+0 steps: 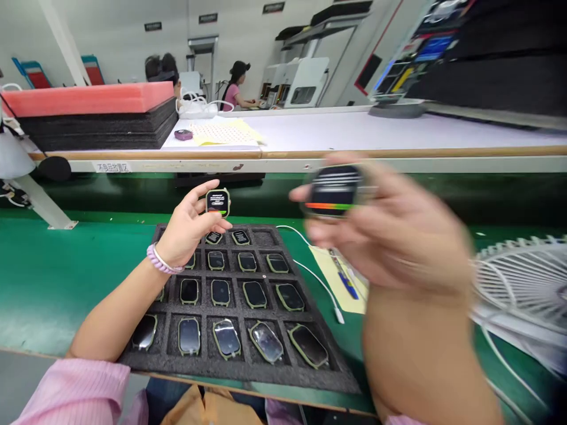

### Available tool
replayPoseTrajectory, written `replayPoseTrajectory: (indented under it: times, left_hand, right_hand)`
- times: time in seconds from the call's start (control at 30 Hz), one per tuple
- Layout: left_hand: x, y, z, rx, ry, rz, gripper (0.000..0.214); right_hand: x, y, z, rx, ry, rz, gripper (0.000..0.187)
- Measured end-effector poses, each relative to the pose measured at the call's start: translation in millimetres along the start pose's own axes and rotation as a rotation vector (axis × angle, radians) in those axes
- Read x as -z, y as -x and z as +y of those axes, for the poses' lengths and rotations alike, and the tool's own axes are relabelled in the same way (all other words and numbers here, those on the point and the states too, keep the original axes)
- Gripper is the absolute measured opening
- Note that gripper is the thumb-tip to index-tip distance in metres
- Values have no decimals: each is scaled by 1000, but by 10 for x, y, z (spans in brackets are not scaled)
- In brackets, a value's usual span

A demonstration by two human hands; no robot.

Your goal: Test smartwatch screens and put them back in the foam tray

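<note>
Held up over the far left of the tray, a green-framed smartwatch (217,202) is pinched in my left hand (188,221), its screen lit with text and a coloured strip. My right hand (398,230), blurred and close to the camera, grips a second smartwatch (334,190) with a similar lit screen. Below lies a black foam tray (283,372) of square compartments. Several more smartwatches (220,292) sit in it, mostly dark-screened; two in the back row (240,237) show text. The compartment (264,238) at the back right holds no watch. My left forearm hides part of the tray's left side.
Right of the tray, a white cable (316,277) and a blue pen (348,285) on yellow paper lie on the green table. A white fan (522,283) stands at the right. Behind runs a raised shelf (319,133) bearing foam sheets (97,121). Two people sit beyond.
</note>
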State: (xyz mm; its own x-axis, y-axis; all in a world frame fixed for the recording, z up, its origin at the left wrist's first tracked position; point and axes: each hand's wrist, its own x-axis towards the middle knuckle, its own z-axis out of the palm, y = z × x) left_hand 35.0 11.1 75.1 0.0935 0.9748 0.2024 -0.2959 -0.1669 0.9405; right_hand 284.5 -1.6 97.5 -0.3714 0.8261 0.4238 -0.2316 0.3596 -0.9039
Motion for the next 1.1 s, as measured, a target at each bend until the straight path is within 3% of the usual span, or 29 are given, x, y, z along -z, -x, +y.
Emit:
replayPoseTrajectory:
  times: [0.17, 0.5, 0.67, 1.1]
  left_hand:
    - [-13, 6, -11, -107, -121, -6, 70]
    - [-27, 41, -1, -178, -194, -55, 58]
    - [-22, 59, -19, -157, -184, -85, 65]
    - [-77, 84, 29, -96, -146, -65, 58]
  right_hand:
    - [-122, -328, 296, -257, -299, -67, 57]
    - [-245, -350, 478, -200, -293, -59, 53]
    - [-287, -361, 501, -195, -288, -51, 52]
    - [-327, -371, 573, -162, -233, -11, 51]
